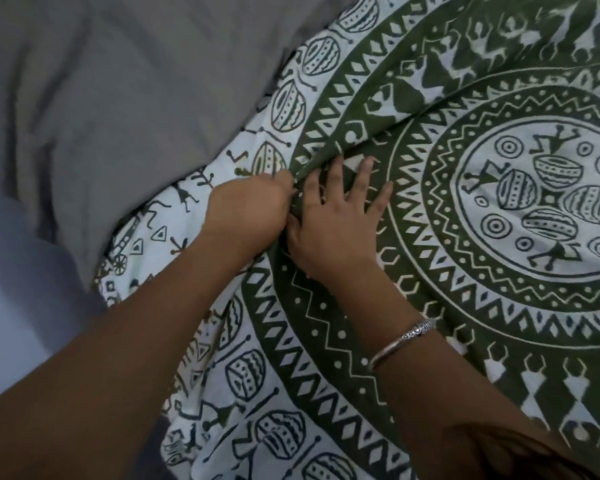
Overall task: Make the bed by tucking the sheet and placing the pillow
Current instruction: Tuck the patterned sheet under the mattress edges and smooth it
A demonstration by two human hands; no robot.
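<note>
A green and white patterned sheet (465,202) with round mandala print covers most of the view. My left hand (246,209) is curled and grips a raised fold of this sheet near its white border. My right hand (333,216), with a silver bangle on the wrist, lies flat with spread fingers on the green band just right of that fold, pressing the cloth down. The two hands touch each other. A grey pillow (118,98) lies at the upper left, its edge overlapped by the sheet.
A pale bluish surface (18,271) shows at the left below the grey pillow. The sheet's border is wrinkled along the lower left (201,393). Dark hair hangs in at the bottom right corner (520,459).
</note>
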